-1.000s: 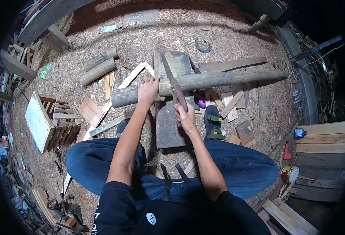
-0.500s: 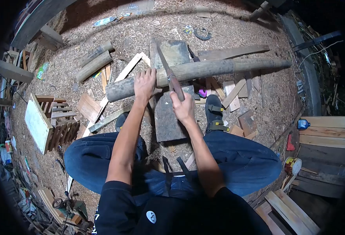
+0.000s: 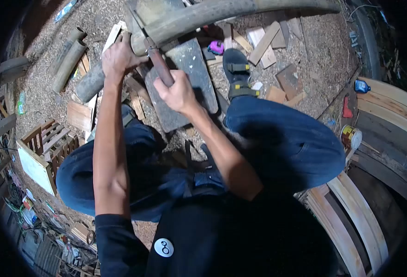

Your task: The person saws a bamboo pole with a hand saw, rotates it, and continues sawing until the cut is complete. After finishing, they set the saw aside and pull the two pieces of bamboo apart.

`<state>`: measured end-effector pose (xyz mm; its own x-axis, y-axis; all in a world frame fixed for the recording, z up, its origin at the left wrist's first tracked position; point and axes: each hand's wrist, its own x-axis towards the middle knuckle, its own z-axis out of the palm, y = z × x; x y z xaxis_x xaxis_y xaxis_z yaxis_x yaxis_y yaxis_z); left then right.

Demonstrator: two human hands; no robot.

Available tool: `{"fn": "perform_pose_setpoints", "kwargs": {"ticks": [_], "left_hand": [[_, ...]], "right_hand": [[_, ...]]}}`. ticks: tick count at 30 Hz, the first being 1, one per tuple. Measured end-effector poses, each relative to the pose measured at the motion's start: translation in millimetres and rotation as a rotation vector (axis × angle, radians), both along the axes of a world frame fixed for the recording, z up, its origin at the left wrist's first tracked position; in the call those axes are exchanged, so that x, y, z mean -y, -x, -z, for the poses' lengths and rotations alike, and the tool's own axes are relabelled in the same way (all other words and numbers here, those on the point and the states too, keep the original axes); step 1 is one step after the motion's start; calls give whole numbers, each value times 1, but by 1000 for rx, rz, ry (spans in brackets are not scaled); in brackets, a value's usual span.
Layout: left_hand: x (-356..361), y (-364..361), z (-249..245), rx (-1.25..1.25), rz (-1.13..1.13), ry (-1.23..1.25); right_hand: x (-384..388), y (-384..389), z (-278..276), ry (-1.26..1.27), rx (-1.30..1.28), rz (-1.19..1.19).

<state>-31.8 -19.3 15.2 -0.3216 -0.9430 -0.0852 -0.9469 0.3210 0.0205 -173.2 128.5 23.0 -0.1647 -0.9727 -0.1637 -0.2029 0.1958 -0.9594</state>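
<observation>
A long, curved wooden pole [image 3: 203, 17] lies across a dark, worn board [image 3: 183, 83] between my feet. My right hand [image 3: 178, 91] is wrapped round the brown handle of a saw [image 3: 159, 64], whose narrow blade crosses the pole and points up and left. My left hand [image 3: 119, 57] presses on the pole left of the blade, fingers closed over its top and thumb toward the saw. The pole's thick left end sticks out below my left hand. Where the blade meets the wood, any cut is too small to make out.
Two short round logs [image 3: 69, 69] lie at the upper left, above a small slatted crate [image 3: 37, 154]. Wood offcuts [image 3: 265, 44] and a pink tape measure [image 3: 216, 47] are scattered beyond the board. A blue bottle [image 3: 362, 86] and a tin [image 3: 351, 137] stand at the right.
The view has tilted down and turned, so the pole and board appear higher and slanted. Both hands keep their holds, and my left thumb now stretches toward the saw.
</observation>
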Motion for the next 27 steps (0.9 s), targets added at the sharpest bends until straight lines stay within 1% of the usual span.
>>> {"fn": "perform_pose_setpoints", "kwargs": {"ticks": [1,2,3,5,6,7,8,9,10,11,12,13,14,15,17,19,20,21,22,23,25,27], "left_hand": [[-1,1,-2,41,11,47],[6,-5,7,12,44,-26],[19,-11,12,-17,72,-78],[9,-4,0,78,28,-57],[5,-9,8,33,41,-48],[4,-4,0,-22,55,-26],[0,-3,-8,-10,20,-101],[3,-4,-8,11,-1,-118],[5,-8,-6,4,17,-115],[8,-15,7,-23,66,-19],[10,-13,5,-19,20,-86],[8,-13,8,-38,24,-36],[9,-13,13,-45,4,-63],[5,-13,13,-14,15,10],[7,-8,2,-14,-43,-212],[-11,-3,-13,-16,-39,-166],[-14,-5,-7,-63,-6,-121],[-17,-7,-8,-89,43,7],[-15,-8,-8,-86,27,-44],[-14,-7,-8,-83,10,-101],[-9,-8,-7,-97,14,-97],[-4,-10,-3,-129,55,-85]], "right_hand": [[-16,3,-8,-7,90,1],[-31,9,-18,-6,165,-2],[-54,13,2,-65,88,-44],[-63,12,-16,-131,191,2],[-67,11,-28,-116,134,19],[-69,9,-25,-45,74,17],[-71,12,-26,-60,78,20],[-69,9,-27,-70,89,4],[-67,1,-30,-23,77,33],[-62,-6,-35,7,69,66],[-60,-9,-40,-5,56,49],[-60,-9,-41,-24,38,32],[-61,-12,-38,58,66,54],[-60,-10,-42,-1,138,56],[-41,-6,-82,103,-13,59],[-23,-4,-111,-33,-37,-3],[-20,-1,-115,-17,-54,-32],[-14,2,-119,2,-76,-61],[-16,-1,-127,-67,-67,-22],[-14,0,-127,-69,-72,-45],[-10,1,-124,-79,-3,-28],[-2,4,-128,-78,-49,-58]]}}
